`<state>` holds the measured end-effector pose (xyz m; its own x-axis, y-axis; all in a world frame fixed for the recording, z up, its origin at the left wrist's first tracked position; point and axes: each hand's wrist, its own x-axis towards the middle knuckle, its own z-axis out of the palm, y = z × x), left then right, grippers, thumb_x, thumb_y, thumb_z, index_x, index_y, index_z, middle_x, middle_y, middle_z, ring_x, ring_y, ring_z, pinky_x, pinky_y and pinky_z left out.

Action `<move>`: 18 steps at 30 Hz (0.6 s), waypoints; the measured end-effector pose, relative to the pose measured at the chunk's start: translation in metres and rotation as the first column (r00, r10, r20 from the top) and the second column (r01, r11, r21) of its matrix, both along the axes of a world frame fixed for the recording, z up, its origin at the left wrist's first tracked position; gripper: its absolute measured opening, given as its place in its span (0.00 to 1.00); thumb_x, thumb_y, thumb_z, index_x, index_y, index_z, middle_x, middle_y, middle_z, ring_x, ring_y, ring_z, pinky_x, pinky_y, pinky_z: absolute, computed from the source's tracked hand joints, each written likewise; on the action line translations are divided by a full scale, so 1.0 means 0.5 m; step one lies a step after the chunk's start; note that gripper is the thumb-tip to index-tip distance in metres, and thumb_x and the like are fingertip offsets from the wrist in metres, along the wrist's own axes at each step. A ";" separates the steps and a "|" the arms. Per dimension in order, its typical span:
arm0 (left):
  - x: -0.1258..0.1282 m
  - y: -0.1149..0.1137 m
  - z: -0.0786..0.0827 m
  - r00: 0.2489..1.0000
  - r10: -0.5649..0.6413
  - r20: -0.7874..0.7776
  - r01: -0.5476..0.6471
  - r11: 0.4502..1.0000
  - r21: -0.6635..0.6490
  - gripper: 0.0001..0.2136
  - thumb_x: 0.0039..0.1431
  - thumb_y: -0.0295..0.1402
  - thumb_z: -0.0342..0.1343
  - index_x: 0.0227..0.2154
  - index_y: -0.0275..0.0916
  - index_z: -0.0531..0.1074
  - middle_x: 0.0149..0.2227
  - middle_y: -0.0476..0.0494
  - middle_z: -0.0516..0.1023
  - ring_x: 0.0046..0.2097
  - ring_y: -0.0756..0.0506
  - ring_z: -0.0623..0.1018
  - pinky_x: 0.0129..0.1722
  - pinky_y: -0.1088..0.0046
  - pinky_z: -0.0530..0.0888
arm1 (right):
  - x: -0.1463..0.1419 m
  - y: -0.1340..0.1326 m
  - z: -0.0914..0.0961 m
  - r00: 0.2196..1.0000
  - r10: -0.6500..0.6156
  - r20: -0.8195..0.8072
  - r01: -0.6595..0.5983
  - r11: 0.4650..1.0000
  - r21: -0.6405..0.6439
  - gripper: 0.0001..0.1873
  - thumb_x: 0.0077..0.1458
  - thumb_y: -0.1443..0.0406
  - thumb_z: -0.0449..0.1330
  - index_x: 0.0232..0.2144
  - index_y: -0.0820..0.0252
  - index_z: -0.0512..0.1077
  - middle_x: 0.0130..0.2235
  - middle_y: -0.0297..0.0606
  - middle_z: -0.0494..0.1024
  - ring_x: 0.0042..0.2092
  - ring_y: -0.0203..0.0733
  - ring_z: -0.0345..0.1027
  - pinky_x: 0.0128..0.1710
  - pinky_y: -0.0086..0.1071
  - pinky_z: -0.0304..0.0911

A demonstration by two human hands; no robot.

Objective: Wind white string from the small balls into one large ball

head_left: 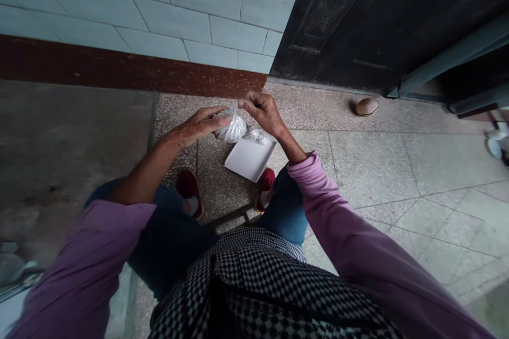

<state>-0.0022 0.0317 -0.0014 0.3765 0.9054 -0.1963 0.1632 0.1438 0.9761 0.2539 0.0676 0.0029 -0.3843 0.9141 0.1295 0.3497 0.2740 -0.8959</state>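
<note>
My left hand point(202, 124) is closed round a clear plastic bag point(234, 128) with whitish contents that I cannot make out. Pinched between the fingers of my right hand point(260, 111) is the gathered top of the same bag. Below, on the speckled floor between my feet, lies a shallow white box point(248, 161). At its far end sit a few small clear bags point(257, 136) with white contents. The held bag hangs above the box's far left corner.
A tiled wall point(170, 16) with a dark red base strip runs ahead of me. To its right is a dark door point(338, 21). A round pinkish-brown object point(366, 107) lies on the floor point(366, 164) near the door. My red shoes point(190, 190) flank the box.
</note>
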 end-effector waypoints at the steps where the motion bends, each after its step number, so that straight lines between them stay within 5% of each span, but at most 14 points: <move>1: -0.001 -0.002 -0.002 0.999 -0.004 0.037 0.005 1.000 -0.005 0.41 0.54 0.73 0.85 0.51 0.40 0.90 0.49 0.36 0.93 0.49 0.32 0.87 0.49 0.55 0.84 | -0.003 0.003 -0.007 1.000 0.003 -0.003 -0.003 1.000 -0.012 0.38 0.87 0.36 0.71 0.31 0.48 0.67 0.34 0.36 0.67 0.42 0.49 0.65 0.46 0.42 0.67; 6: -0.004 0.003 -0.010 0.958 0.079 0.277 -0.071 0.997 -0.038 0.41 0.48 0.64 0.91 0.55 0.42 0.88 0.55 0.34 0.94 0.58 0.30 0.91 0.51 0.59 0.88 | -0.030 0.017 -0.040 0.999 -0.025 -0.045 0.024 0.999 -0.034 0.40 0.89 0.34 0.68 0.31 0.48 0.63 0.34 0.33 0.64 0.41 0.48 0.63 0.46 0.40 0.68; 11: -0.020 0.042 -0.020 0.843 0.210 0.494 -0.231 0.973 -0.020 0.40 0.44 0.55 0.90 0.57 0.44 0.87 0.64 0.28 0.94 0.69 0.21 0.90 0.59 0.49 0.93 | -0.068 0.004 -0.051 0.999 0.053 -0.009 -0.054 0.997 -0.063 0.35 0.96 0.39 0.60 0.35 0.49 0.68 0.36 0.34 0.68 0.43 0.47 0.64 0.52 0.40 0.69; 15: -0.043 0.080 -0.042 0.845 0.343 0.410 -0.405 0.911 0.074 0.38 0.48 0.58 0.87 0.58 0.48 0.82 0.66 0.33 0.91 0.68 0.23 0.89 0.62 0.42 0.93 | -0.088 -0.031 -0.056 0.976 0.208 0.060 -0.202 0.974 -0.100 0.32 0.95 0.41 0.61 0.38 0.51 0.72 0.39 0.37 0.77 0.46 0.50 0.71 0.58 0.42 0.71; 18: -0.054 0.105 -0.066 0.831 0.505 0.231 -0.552 0.799 0.238 0.43 0.45 0.58 0.90 0.58 0.46 0.77 0.65 0.34 0.89 0.66 0.27 0.87 0.69 0.40 0.88 | -0.089 -0.057 -0.065 0.938 0.339 0.078 -0.332 0.939 -0.090 0.31 0.94 0.42 0.63 0.39 0.51 0.73 0.41 0.39 0.79 0.46 0.51 0.75 0.57 0.43 0.71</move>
<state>-0.0289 0.0839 -0.0345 -0.1741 0.9777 0.1173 -0.0064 -0.1202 0.9927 0.2096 0.0393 -0.0296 -0.6770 0.7358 0.0161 0.3297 0.3228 -0.8872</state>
